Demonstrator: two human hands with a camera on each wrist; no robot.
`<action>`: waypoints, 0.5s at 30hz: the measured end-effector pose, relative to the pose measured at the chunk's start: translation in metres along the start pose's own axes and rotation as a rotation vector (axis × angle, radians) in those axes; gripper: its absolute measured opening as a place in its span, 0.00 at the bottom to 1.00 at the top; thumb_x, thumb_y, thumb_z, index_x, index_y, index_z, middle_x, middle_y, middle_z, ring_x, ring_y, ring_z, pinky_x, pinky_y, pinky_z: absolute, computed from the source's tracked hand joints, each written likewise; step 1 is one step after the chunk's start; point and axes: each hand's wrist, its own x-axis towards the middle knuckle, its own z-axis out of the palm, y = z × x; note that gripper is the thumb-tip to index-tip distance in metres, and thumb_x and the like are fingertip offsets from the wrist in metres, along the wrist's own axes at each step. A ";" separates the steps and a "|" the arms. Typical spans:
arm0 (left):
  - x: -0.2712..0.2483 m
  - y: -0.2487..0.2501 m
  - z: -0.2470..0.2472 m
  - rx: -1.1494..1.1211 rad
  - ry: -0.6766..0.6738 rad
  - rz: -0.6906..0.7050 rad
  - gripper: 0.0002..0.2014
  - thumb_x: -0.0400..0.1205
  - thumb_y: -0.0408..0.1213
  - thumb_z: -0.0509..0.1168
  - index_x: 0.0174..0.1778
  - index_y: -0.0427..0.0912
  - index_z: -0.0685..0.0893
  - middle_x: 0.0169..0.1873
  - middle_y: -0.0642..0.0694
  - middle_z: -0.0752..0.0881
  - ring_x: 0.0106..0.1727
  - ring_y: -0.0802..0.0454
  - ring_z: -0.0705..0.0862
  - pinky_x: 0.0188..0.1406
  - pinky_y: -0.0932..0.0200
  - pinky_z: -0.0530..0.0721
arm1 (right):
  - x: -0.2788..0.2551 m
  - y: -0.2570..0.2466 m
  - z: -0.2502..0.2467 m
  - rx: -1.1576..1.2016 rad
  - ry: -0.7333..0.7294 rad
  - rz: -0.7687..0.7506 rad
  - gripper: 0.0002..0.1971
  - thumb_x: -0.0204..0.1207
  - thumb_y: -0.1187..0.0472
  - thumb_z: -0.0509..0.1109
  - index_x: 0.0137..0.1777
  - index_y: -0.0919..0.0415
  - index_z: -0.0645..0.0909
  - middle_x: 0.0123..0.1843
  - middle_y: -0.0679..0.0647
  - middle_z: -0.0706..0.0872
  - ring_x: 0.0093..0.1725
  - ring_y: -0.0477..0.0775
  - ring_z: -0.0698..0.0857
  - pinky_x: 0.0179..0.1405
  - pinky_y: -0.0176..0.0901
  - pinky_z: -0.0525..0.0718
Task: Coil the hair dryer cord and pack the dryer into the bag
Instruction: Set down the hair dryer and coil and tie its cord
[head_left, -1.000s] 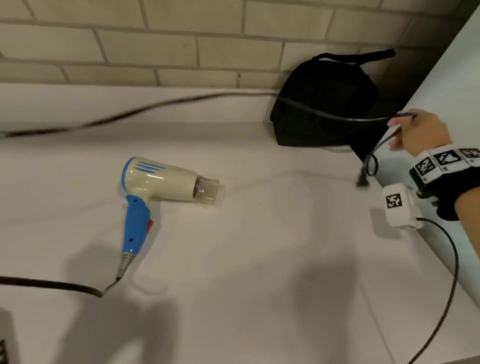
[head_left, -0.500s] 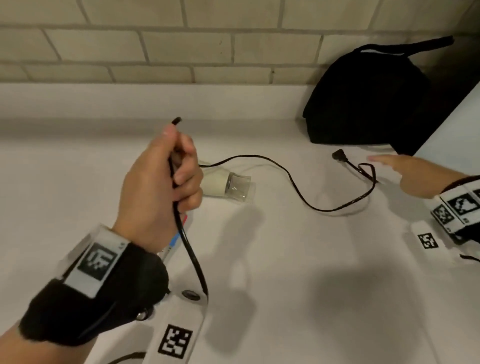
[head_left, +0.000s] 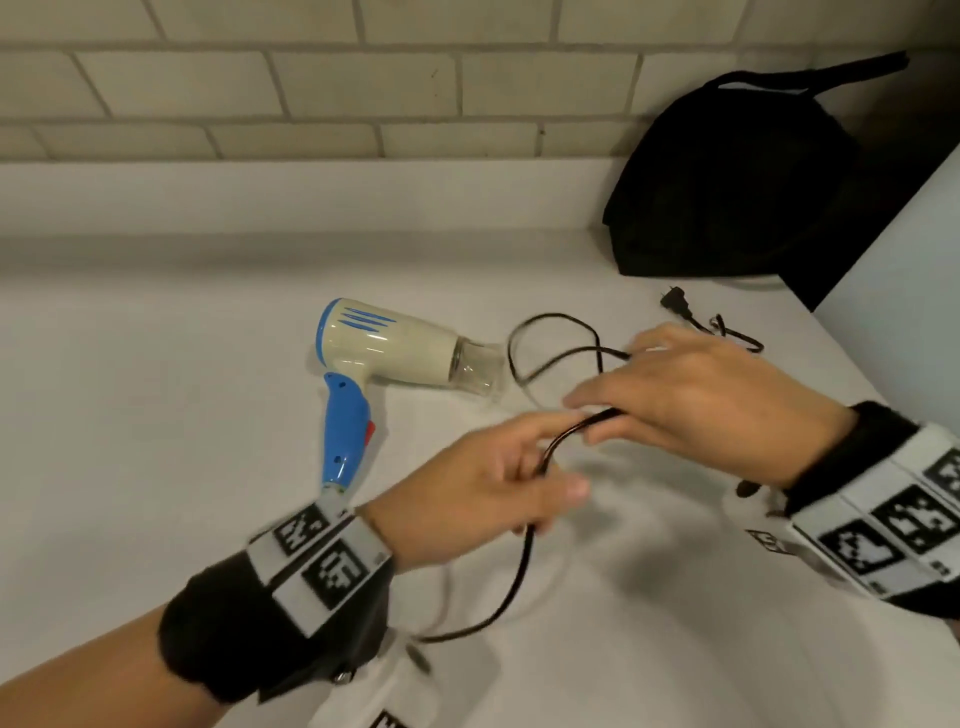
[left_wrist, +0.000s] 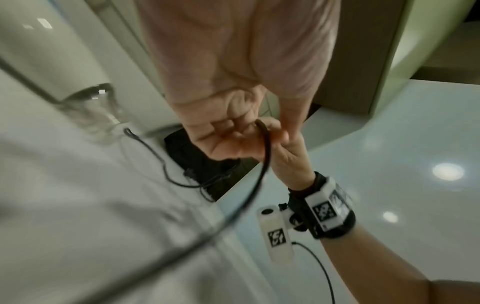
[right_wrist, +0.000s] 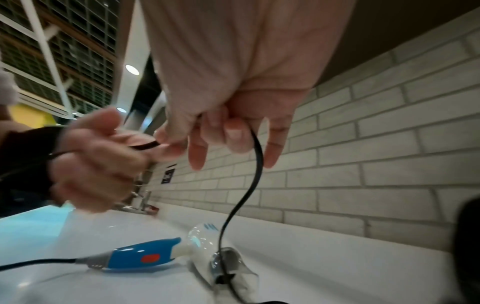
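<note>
Both hands have come together since half a second ago: from the head, left hand (head_left: 483, 483) and right hand (head_left: 691, 395) grip the cord (head_left: 519, 577), likely starting a loop; dryer (head_left: 384, 348) lies on the counter (head_left: 156, 415), bag (head_left: 727, 182) by the wall. Left wrist: fingers (left_wrist: 226, 131) curl round the cord; right wrist: fingers (right_wrist: 233, 131) pinch it.

The right hand (head_left: 696, 400) has come off the counter to grip the cord (head_left: 563, 434) beside the left hand (head_left: 488, 483).

Head cam looks down on counter (head_left: 182, 467); wrist cams close under palms, all share cord (head_left: 519, 566).
</note>
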 end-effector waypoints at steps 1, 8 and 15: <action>-0.012 -0.013 -0.002 0.012 -0.076 -0.038 0.17 0.76 0.32 0.65 0.54 0.60 0.75 0.30 0.45 0.77 0.30 0.62 0.76 0.35 0.71 0.77 | -0.004 0.006 -0.001 0.012 -0.009 0.036 0.29 0.78 0.39 0.42 0.48 0.53 0.82 0.31 0.47 0.89 0.30 0.55 0.85 0.48 0.37 0.75; -0.063 -0.069 -0.037 0.669 0.050 0.031 0.10 0.74 0.60 0.49 0.42 0.69 0.75 0.35 0.65 0.79 0.37 0.66 0.76 0.41 0.78 0.72 | -0.031 0.055 0.003 0.021 -0.083 0.539 0.22 0.78 0.46 0.49 0.59 0.53 0.82 0.42 0.58 0.90 0.44 0.66 0.84 0.49 0.51 0.75; -0.050 -0.049 -0.034 0.192 0.238 0.024 0.10 0.73 0.51 0.55 0.37 0.55 0.81 0.27 0.59 0.85 0.34 0.65 0.81 0.38 0.76 0.75 | -0.010 0.013 0.037 0.255 -0.338 0.536 0.15 0.81 0.51 0.52 0.64 0.46 0.75 0.53 0.44 0.85 0.52 0.50 0.81 0.48 0.44 0.76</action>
